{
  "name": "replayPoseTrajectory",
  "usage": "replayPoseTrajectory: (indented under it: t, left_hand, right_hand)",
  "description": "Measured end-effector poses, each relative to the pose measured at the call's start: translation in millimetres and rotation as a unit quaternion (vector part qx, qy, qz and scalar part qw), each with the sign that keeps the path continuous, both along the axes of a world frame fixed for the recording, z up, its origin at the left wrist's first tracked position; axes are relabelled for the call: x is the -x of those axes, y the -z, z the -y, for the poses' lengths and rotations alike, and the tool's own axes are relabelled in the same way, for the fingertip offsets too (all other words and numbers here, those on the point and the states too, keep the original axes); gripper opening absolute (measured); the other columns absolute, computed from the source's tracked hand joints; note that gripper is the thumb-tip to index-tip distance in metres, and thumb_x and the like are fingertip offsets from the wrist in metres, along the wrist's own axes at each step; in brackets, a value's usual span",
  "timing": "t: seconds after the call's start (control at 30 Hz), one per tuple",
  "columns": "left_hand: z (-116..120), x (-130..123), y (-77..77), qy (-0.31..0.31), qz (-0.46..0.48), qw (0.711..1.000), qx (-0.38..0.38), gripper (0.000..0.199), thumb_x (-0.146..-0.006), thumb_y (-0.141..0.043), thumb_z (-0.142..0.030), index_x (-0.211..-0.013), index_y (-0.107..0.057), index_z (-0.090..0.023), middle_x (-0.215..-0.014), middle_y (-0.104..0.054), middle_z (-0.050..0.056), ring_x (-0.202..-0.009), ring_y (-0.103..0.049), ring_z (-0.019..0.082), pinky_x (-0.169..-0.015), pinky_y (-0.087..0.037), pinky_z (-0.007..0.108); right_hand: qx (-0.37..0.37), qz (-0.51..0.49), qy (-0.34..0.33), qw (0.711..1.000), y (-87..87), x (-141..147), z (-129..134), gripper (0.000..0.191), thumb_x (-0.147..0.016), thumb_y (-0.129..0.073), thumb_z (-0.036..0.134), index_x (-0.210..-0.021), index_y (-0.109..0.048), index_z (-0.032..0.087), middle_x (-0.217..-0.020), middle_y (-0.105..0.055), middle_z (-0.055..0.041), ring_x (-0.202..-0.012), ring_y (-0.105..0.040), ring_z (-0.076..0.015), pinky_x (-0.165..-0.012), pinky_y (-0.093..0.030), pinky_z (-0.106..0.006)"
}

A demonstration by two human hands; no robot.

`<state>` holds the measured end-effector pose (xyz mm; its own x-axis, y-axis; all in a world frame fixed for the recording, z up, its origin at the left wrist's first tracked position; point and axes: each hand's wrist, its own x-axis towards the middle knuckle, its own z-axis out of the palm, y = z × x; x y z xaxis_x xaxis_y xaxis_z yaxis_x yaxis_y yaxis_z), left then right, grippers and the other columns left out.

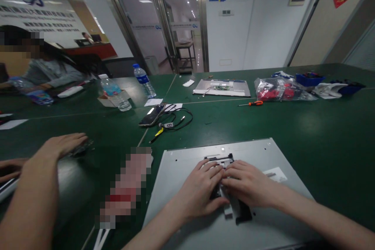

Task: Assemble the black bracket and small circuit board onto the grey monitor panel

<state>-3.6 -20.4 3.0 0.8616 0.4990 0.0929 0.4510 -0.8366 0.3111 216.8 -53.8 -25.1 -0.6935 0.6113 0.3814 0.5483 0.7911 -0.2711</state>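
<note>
A flat grey metal panel (pixel 175 179) lies before me with a black and metal bracket-like part (pixel 243 211) at its middle. My left hand (pixel 203 189) reaches over the left side of this part, fingers bent onto it and the thumb along its near side. From the right, my right hand (pixel 252 183) curls its fingers around the same part. The fingertips of both hands meet and hide much of it. Behind the hands a black bar (pixel 219 158) of the part shows. A white label (pixel 275 174) is stuck on the panel beside my right wrist.
Left of the panel lies a blurred-out pinkish object (pixel 127 181) with white cords. A co-worker's arm (pixel 41 179) reaches in at the left. Farther back are a phone (pixel 151 115), black cables (pixel 187 119), bottles (pixel 143 80), an orange screwdriver (pixel 254 103), another panel (pixel 221 88) and a plastic bag (pixel 281 90).
</note>
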Motion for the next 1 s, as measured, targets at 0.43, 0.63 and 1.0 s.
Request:
replayPoseTrajectory:
  t: [0.43,0.63,1.0]
  left_hand:
    - [0,1,9.9,-0.009,0.013,1.0,-0.007,0.059,-0.082,-0.071,-0.043,-0.133,-0.055,-0.02,-0.133,-0.063,0.01,-0.125,-0.057,0.031,-0.114,-0.033,0.052]
    - [0,1,7.5,-0.013,0.001,1.0,0.006,0.062,-0.08,-0.073,-0.042,-0.135,-0.054,-0.019,-0.134,-0.063,0.01,-0.126,-0.056,0.031,-0.114,-0.034,0.05]
    - [0,3,5.3,-0.018,0.011,1.0,0.007,0.063,-0.079,-0.073,-0.043,-0.134,-0.054,-0.019,-0.132,-0.063,0.011,-0.125,-0.056,0.032,-0.113,-0.035,0.052]
  right_hand:
    - [0.06,-0.013,-0.016,0.998,15.5,1,7,0.02,-0.097,-0.057,0.027,-0.113,-0.066,0.019,-0.119,-0.068,-0.0093,-0.114,-0.057,-0.0255,-0.099,-0.047,-0.043]
    - [0.064,-0.019,-0.01,0.998,16.6,3,6,0.021,-0.099,-0.056,0.028,-0.115,-0.065,0.02,-0.12,-0.068,-0.0085,-0.113,-0.058,-0.025,-0.097,-0.048,-0.042]
    - [0.059,-0.016,-0.009,0.998,18.3,3,6,0.022,-0.099,-0.057,0.028,-0.117,-0.066,0.02,-0.117,-0.069,-0.0095,-0.11,-0.059,-0.0249,-0.094,-0.049,-0.041]
